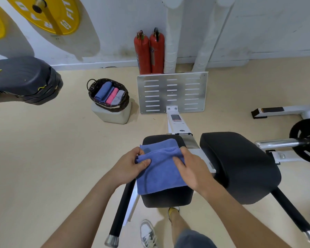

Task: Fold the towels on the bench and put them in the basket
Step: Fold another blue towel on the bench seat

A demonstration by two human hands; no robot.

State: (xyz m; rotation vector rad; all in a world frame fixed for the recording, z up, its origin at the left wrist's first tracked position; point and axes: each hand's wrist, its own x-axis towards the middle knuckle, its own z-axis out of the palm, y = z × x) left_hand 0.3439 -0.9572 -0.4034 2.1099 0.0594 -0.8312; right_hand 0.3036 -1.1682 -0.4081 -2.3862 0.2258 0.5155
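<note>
A blue towel (159,172) lies partly folded on the left black pad of the bench (166,199). My left hand (132,165) pinches its left edge between thumb and fingers. My right hand (191,169) grips its right edge, with the upper part of the towel doubled over between both hands. A dark woven basket (118,106) stands on a pale block to the far left. It holds three folded towels: blue (103,92), pink (112,96) and grey (118,97).
The bench's right black pad (240,165) sits beside my right hand. A metal footplate (172,92) and two red fire extinguishers (149,52) stand behind. A barbell with a black plate (306,140) lies at right. Another padded machine (25,79) juts in at left.
</note>
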